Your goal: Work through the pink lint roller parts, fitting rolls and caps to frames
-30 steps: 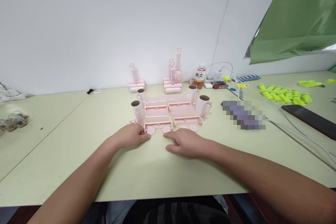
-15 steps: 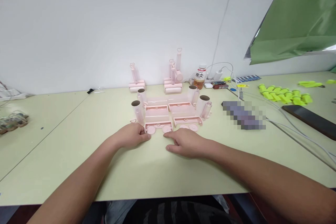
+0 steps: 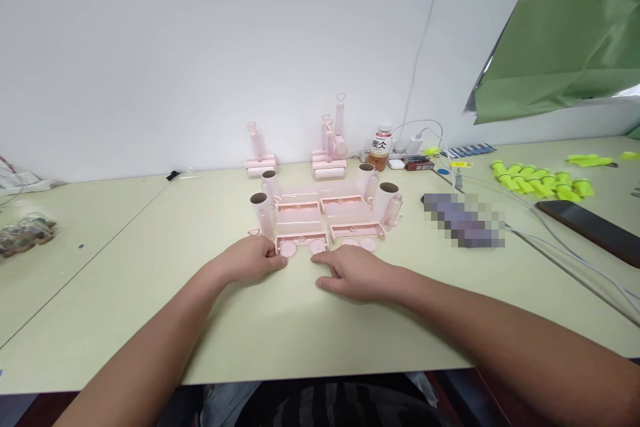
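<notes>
My left hand (image 3: 251, 259) rests on the pale green table (image 3: 300, 327), fingers curled, its fingertips touching a round pink cap (image 3: 287, 248) at the front of a group of pink plastic parts. My right hand (image 3: 353, 271) lies flat beside it, index finger at another pink cap (image 3: 318, 247). Behind the caps lie pink trays (image 3: 301, 238), with paper rolls (image 3: 261, 210) standing at both sides. Neither hand grips anything that I can see.
Assembled pink rollers (image 3: 260, 159) stand by the wall. A drink bottle (image 3: 381, 146), chargers and white cables (image 3: 560, 240) are at the back right. Yellow-green pieces (image 3: 540, 180) and a black phone (image 3: 590, 227) lie far right. A green sheet (image 3: 565, 33) hangs above.
</notes>
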A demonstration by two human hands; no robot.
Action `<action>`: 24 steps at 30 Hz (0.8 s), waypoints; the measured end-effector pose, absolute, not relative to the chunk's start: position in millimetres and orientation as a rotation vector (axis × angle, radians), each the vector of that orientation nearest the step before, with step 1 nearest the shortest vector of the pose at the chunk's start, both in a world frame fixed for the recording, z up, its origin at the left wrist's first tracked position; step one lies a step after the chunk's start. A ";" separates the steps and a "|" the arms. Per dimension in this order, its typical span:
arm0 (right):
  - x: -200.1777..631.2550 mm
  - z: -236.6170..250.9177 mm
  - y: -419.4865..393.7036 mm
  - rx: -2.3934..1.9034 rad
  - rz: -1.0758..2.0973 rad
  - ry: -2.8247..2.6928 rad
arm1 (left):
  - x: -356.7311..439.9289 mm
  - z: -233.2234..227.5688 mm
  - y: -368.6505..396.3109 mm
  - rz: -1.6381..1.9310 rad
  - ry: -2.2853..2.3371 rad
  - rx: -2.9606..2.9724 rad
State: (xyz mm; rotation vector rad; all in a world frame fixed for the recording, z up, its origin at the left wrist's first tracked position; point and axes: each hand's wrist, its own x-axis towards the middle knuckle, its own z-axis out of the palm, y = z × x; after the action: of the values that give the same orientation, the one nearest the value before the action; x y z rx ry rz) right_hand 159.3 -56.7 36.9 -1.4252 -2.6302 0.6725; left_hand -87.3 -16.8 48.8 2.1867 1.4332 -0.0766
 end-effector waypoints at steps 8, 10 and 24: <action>159.2 36.4 -57.4 -1.427 0.662 -2.639 | -87.1 48.0 -16.2 -0.077 1.426 2.180; 158.9 36.7 -57.4 -1.428 0.661 -2.642 | -86.8 48.0 -16.2 -0.082 1.429 2.177; 158.2 37.3 -57.7 -1.438 0.673 -2.629 | -88.6 47.2 -16.0 -0.089 1.430 2.193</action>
State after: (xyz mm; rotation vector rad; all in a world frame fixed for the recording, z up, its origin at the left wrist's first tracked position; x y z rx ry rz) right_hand 158.2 -57.7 37.3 -1.4379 -2.6286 0.6727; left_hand -88.6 -16.0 47.2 2.1927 1.4305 -0.0886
